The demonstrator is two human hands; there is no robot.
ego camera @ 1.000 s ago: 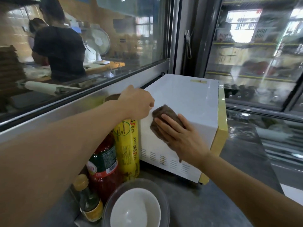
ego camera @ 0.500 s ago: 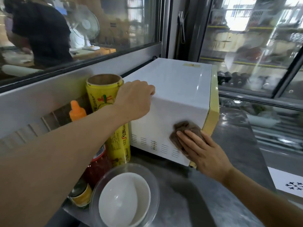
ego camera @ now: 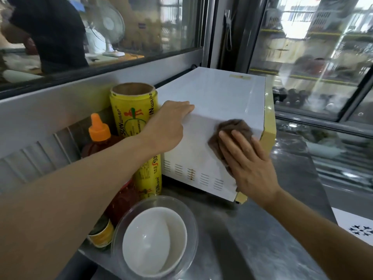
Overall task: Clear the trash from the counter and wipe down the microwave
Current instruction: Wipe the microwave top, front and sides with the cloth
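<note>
A white microwave (ego camera: 214,93) with a yellow front stands on the steel counter (ego camera: 262,239), its side panel facing me. My right hand (ego camera: 248,164) presses a brown cloth (ego camera: 232,128) flat against the upper right of that side panel, near the yellow front edge. My left hand (ego camera: 167,124) rests on the microwave's top left corner, fingers curled over the edge, holding nothing loose.
A yellow roll of cling wrap (ego camera: 137,126) stands upright left of the microwave, with an orange-capped sauce bottle (ego camera: 99,136) and a small jar (ego camera: 101,233) beside it. A clear plastic bowl with a white bowl inside (ego camera: 155,239) sits near the counter's front. Glass panes rise behind.
My right hand has slid the cloth from the lower part of the side panel up toward its top right. The left hand has stayed on the top corner.
</note>
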